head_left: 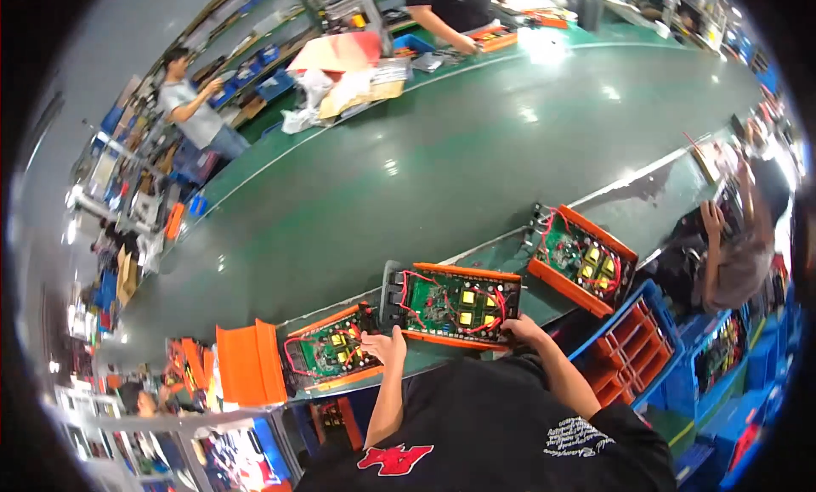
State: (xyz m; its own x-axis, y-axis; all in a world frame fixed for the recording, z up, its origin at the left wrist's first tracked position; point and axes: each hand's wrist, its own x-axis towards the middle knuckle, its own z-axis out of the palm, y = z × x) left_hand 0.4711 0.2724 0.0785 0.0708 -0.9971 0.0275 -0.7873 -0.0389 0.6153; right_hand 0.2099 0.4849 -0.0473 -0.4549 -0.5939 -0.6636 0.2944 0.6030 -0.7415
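Right in front of me is an orange open-topped housing with a green circuit board (450, 301), red wires and yellow-wrapped transformers. A dark end plate (391, 292) stands at its left end. My right hand (523, 329) grips its near right corner, fingers partly hidden beneath. At its near left corner my left hand (387, 347) is closed with the thumb along the edge; its fingers reach beside a second such unit (336, 347) on the left. A third open unit (582, 261) lies at an angle on the right.
Orange metal covers (251, 364) stand at the left of the bench. The green conveyor surface (340, 212) stretches beyond the units. A blue crate (671, 322) holding orange housings is beside me on the right. Other people work across the belt, at the right and at the left.
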